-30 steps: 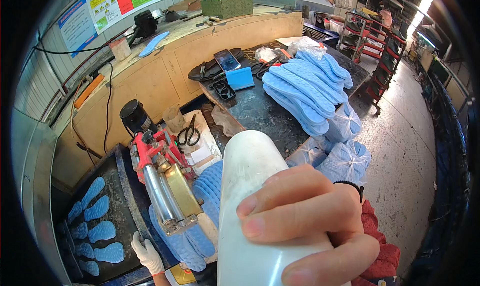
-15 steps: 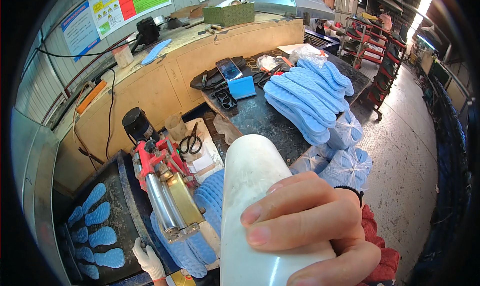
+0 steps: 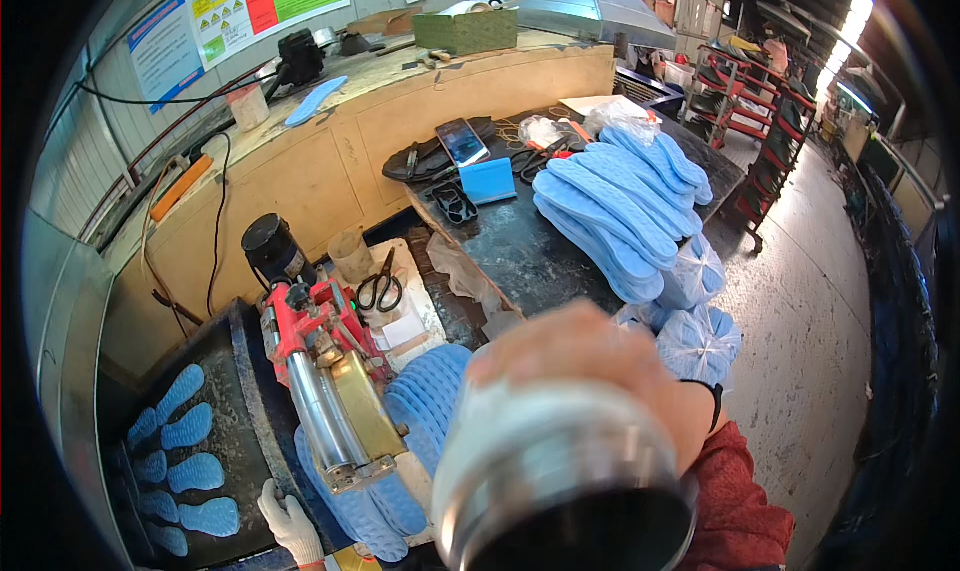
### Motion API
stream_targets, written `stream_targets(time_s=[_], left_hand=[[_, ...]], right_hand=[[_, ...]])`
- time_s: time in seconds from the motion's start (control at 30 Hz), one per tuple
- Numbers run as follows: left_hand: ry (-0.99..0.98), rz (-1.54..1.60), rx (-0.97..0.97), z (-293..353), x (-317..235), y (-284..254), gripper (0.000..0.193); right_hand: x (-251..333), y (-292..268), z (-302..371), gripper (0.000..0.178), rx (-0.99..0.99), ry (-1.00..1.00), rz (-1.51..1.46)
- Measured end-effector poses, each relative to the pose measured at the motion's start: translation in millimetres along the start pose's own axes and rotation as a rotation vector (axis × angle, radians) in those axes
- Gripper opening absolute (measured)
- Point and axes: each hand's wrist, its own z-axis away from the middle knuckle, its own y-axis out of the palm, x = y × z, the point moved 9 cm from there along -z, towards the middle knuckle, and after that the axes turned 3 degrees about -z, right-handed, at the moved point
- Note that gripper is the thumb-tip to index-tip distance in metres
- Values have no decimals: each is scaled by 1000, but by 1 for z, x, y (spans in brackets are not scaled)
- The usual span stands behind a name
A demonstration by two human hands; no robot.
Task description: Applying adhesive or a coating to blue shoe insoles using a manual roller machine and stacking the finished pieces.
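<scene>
My right hand, bare and blurred by motion, is closed around a white flask with a metal rim. Its dark round end faces me, very close to the view. My left hand wears a white knit glove and rests at the edge of the dark conveyor belt, fingers fairly straight, gripping nothing I can see. Several blue insoles lie on that belt to its left. A stack of ridged blue insoles stands beside the red and silver roller machine, partly hidden by the flask.
Black scissors lie behind the machine. On the dark table are a phone, a blue stand and piled light-blue insoles. Bagged insoles sit beside it. A red rack stands at the far right.
The flask has swung round in my right hand: its rounded white end pointed away before, and now the metal-rimmed end faces me. The insoles on the belt have shifted slightly left. My left hand stays nearly still.
</scene>
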Motion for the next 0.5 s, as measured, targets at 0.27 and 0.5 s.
stream_targets(time_s=[0.27, 0.5], left_hand=[[-52, 10, 109, -5, 13, 6, 44], [6, -27, 169, -12, -21, 2, 37]], right_hand=[[-123, -118, -83, 73, -255, 322, -225], [-254, -231, -153, 80, -477, 194, 199]])
